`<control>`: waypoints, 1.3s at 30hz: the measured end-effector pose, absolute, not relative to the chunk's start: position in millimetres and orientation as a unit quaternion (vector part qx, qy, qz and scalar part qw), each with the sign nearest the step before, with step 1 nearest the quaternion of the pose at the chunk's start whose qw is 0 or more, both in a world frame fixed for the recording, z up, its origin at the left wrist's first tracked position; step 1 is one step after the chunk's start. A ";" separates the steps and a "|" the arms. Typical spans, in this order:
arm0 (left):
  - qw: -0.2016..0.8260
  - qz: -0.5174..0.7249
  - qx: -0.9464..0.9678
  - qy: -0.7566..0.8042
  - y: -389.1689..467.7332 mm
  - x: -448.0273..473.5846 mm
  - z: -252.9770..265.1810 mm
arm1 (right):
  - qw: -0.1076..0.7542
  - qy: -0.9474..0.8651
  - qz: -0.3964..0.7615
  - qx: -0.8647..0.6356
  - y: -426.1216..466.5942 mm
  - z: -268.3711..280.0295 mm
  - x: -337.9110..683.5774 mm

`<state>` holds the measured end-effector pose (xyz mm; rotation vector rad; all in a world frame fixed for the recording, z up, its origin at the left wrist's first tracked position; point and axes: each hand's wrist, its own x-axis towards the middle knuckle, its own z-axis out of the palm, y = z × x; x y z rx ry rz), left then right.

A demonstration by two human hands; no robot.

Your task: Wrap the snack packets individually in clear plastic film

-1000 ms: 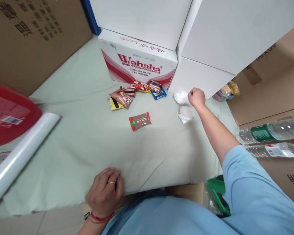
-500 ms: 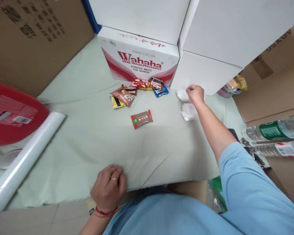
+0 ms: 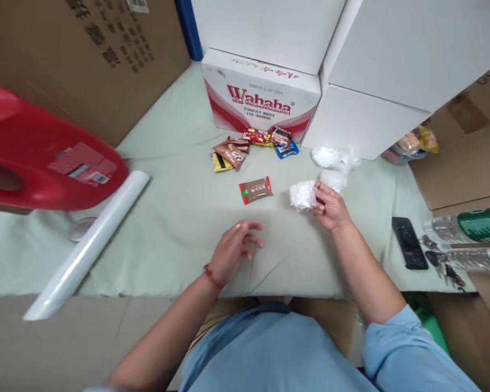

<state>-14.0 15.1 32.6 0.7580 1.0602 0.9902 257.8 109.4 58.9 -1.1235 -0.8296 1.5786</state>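
Between the thumb and fingers of my right hand [image 3: 330, 207] is a crumpled, see-through plastic bag [image 3: 302, 196], lifted off the cloth. Just behind that hand lie more white, translucent plastic bundles [image 3: 330, 157]. My left hand [image 3: 237, 245] hovers over the cloth with its fingers apart and holds nothing; it is slightly blurred. A brown snack packet with red ends [image 3: 256, 190] rests flat beyond my left hand. Several small wrapped snacks [image 3: 231, 154] are heaped farther back, among them a blue packet [image 3: 287, 150].
A Wahaha water carton [image 3: 261, 103] and white boxes [image 3: 375, 117] close off the back. At left are a red jug [image 3: 49, 158] and a white plastic roll [image 3: 90, 245]. A phone [image 3: 409, 243], keys [image 3: 443, 264] and bottles [image 3: 465, 226] sit at right.
My right hand has drawn a plastic bag from the back right towards me. My left hand has risen from the table edge, moved forward and uncurled its fingers. The view has shifted left.
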 end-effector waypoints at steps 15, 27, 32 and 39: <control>0.744 0.465 0.282 0.387 71.3 26.4 9.7 | 0.502 -0.386 0.601 -0.488 82.8 8.6 213.2; 0.678 0.519 0.308 0.420 72.1 35.0 0.4 | 0.448 -0.623 0.435 -0.471 71.2 7.1 205.6; 0.676 0.522 0.296 0.428 72.4 31.3 5.7 | 0.548 -0.428 0.528 -0.488 80.2 6.6 223.2; 0.649 0.506 0.320 0.469 68.1 17.9 6.2 | 0.556 -0.381 0.532 -0.512 78.8 19.9 230.5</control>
